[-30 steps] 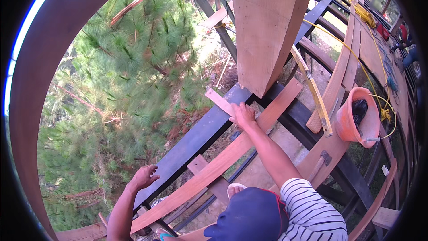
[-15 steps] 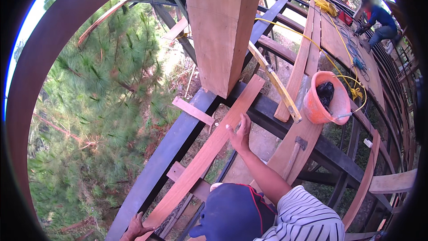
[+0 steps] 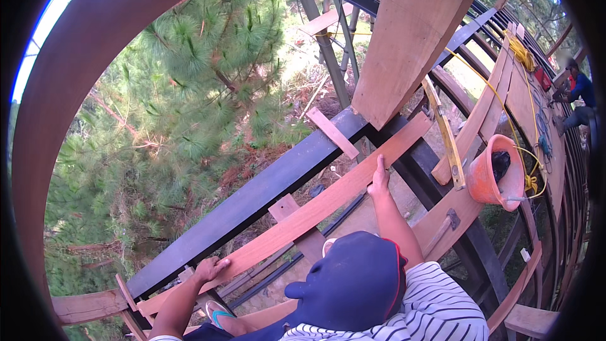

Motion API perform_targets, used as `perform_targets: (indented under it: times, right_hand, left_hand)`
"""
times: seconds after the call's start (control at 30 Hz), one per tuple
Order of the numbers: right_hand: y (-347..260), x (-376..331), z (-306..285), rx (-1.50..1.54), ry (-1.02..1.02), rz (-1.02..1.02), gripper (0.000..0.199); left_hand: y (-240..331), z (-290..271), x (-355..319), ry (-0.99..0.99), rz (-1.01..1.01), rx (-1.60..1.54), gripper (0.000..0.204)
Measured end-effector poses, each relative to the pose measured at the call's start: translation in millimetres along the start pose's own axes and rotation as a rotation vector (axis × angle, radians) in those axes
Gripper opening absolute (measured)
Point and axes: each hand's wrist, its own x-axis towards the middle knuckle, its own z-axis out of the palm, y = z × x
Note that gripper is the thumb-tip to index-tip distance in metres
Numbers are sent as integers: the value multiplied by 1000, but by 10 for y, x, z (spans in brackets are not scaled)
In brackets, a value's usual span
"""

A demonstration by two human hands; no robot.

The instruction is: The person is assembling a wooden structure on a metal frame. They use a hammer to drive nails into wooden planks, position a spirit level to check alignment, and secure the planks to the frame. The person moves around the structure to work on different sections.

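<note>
A long reddish wooden plank [image 3: 297, 222] lies diagonally beside a dark metal beam [image 3: 246, 196], across a short wooden crosspiece [image 3: 293, 205]. My left hand [image 3: 211, 269] grips its lower-left stretch, fingers laid over the wood. Nearer the far end, my right hand [image 3: 379, 180] holds the edge closest to me, thumb raised against the plank; its other fingers are partly hidden. Another short wooden piece [image 3: 332, 131] lies across the beam, near the foot of a thick wooden post [image 3: 410, 38].
An orange bucket [image 3: 483, 180] with black plastic inside, a hammer [image 3: 442, 230] and a yellow spirit level [image 3: 444, 132] are at right. Ground shows through frame gaps; pine trees [image 3: 214, 44] stand left. A co-worker [image 3: 577, 91] crouches far right. A dark-blue cap [image 3: 353, 281] blocks the lower middle.
The view has swung, putting the post and bucket farther right and showing more of the plank's lower-left end. My right hand has shifted from the plank's top onto its near edge.
</note>
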Motion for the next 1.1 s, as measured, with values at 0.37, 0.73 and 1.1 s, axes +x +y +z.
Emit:
perform_targets:
  times: [0.37, 0.73, 1.1]
  right_hand:
    - [118, 525, -351, -104, -57, 32, 83]
    - [49, -211, 155, -343, -34, -202, 83]
    - [158, -503, 160, -320, -64, -282, 84]
  left_hand:
    - [43, -59, -61, 43, 19, 62, 104]
    - [305, -267, -455, 69, -19, -40, 92]
    - [-491, -650, -483, 123, -3, -7, 95]
